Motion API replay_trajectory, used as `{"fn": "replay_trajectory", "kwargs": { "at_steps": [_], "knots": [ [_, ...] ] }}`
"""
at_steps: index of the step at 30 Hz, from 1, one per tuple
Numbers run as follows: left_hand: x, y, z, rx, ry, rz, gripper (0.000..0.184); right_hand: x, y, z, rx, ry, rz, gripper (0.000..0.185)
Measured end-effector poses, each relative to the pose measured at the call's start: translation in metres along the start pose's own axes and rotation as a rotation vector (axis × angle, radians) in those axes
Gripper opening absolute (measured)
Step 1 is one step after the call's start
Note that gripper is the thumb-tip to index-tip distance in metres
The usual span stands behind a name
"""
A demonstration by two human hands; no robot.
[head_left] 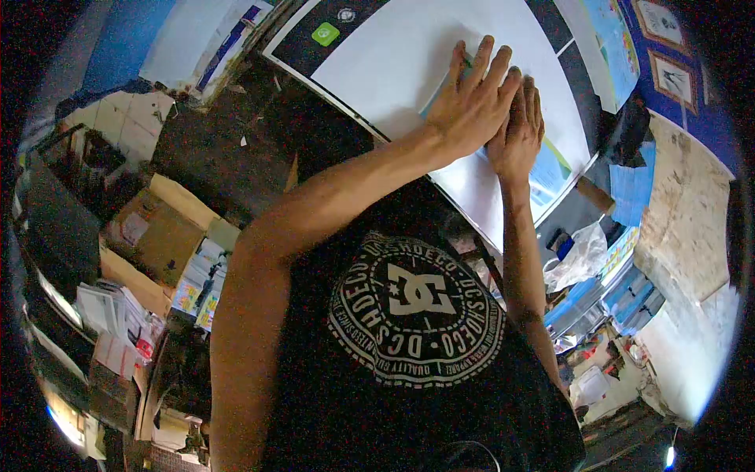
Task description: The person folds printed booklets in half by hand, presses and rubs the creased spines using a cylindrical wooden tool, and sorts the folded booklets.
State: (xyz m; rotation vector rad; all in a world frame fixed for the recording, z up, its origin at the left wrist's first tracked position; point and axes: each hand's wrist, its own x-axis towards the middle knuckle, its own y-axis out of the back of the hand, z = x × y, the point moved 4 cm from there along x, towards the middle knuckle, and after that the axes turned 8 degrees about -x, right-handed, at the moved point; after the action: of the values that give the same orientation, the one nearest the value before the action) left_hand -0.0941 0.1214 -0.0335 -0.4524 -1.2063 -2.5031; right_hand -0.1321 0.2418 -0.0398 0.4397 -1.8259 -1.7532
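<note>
My left hand (474,106) lies over a printed sheet (552,175) with blue, green and yellow on it, fingers stretched out and slightly apart. Close against it is my right hand (516,140), its fingers extended and partly hidden behind the left hand. Both hands rest on or just over the sheet; the overlap hides most of it, and I cannot tell whether it is folded. Beneath is a white work surface (377,75) with a black border. Neither hand is seen gripping anything.
A green square sticker (325,34) marks the board's far left corner. To the right are a clear plastic bag (578,256) and stacks of blue printed paper (633,185). An open cardboard box (161,236) and piled papers (118,315) stand at left.
</note>
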Motion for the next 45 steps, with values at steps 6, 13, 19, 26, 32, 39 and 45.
{"fn": "replay_trajectory", "kwargs": {
  "at_steps": [6,13,19,26,32,39,45],
  "knots": [
    [0.007,0.007,0.065,-0.377,0.143,0.238,0.048,-0.004,0.009,-0.005,-0.055,0.030,0.029,0.056],
    [-0.008,-0.019,0.008,0.148,-0.106,-0.014,0.050,-0.004,0.000,0.002,-0.035,0.029,-0.048,0.066],
    [-0.002,-0.022,0.007,0.132,-0.036,-0.101,0.050,-0.028,0.023,0.022,-0.169,-0.127,-0.057,0.071],
    [0.000,-0.027,0.002,0.049,-0.076,-0.035,0.044,-0.033,0.014,0.026,0.035,-0.210,-0.071,0.074],
    [0.007,-0.027,0.013,0.164,-0.083,-0.016,0.046,-0.036,0.012,0.029,0.008,-0.197,0.013,0.062],
    [0.006,-0.032,0.043,0.039,-0.170,-0.046,0.058,-0.037,0.015,0.043,0.075,-0.230,0.108,0.057],
    [0.002,-0.044,0.031,0.096,-0.150,-0.098,0.055,-0.033,0.056,0.030,0.594,-0.338,0.315,0.068]
  ]
}}
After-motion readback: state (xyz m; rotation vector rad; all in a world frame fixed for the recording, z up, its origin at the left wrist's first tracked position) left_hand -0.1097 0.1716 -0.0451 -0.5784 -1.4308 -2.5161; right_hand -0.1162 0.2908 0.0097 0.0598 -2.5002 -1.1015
